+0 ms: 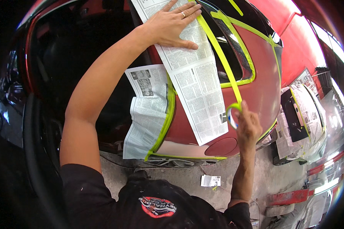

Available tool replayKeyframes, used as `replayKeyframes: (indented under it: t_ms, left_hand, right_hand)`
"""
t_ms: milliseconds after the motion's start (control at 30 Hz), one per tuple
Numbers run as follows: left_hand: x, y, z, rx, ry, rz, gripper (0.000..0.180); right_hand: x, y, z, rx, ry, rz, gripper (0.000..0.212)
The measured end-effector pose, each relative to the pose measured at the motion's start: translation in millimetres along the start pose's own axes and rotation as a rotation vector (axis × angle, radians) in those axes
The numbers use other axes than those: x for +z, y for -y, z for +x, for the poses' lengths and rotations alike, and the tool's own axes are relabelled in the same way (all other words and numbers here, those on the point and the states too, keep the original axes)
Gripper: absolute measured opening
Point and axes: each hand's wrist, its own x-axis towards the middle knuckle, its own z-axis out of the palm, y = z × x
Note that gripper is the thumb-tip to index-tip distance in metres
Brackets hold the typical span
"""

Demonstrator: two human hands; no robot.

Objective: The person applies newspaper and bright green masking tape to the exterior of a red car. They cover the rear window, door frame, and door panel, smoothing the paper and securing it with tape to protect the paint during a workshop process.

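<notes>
My left hand (171, 26) lies flat with fingers spread on a long newspaper sheet (193, 87) that hangs over the side of a red car (262, 68). Its fingertips reach a yellow-green masking tape strip (220, 53) at the sheet's right edge. The strip runs down taut to the tape roll (231, 116), which my right hand (249, 128) grips to the right of the sheet's lower end. A second, creased newspaper sheet (147, 118) hangs to the left, edged by yellow-green tape. More tape borders the rear side window (227, 47).
A round fuel flap (221, 147) and part of a wheel (172, 163) show low on the car. Another car (313, 114), partly papered, stands at right. On the concrete floor lies a scrap of newspaper (210, 181); red metal equipment (290, 197) is at lower right.
</notes>
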Motion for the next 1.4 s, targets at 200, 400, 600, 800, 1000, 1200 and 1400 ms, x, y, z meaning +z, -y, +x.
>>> replayKeyframes:
  t_ms: [200, 400, 600, 800, 1000, 1200, 1400]
  left_hand:
    - [-12, -14, 5, -0.08, 0.154, 0.011, 0.118]
    - [8, -69, 2, -0.158, 0.28, 0.234, 0.106]
    - [25, -120, -9, -0.102, 0.22, 0.012, 0.089]
    - [25, -139, -18, -0.078, 0.195, -0.043, 0.09]
    - [21, -170, -19, -0.03, 0.278, -0.039, 0.119]
    - [17, -171, -24, -0.034, 0.268, -0.057, 0.135]
    - [14, -171, -21, -0.025, 0.291, -0.036, 0.136]
  right_hand:
    - [10, -8, 0, 0.066, 0.329, -0.268, 0.051]
    - [28, -4, 12, 0.139, 0.531, -0.246, 0.046]
    - [27, 2, 17, 0.143, 0.584, -0.25, 0.046]
    - [27, 5, 13, 0.116, 0.572, -0.258, 0.045]
    - [26, -3, 14, 0.082, 0.556, -0.253, 0.043]
    - [10, -7, 21, 0.058, 0.537, -0.246, 0.041]
    - [33, 3, 15, -0.041, 0.623, -0.39, 0.039]
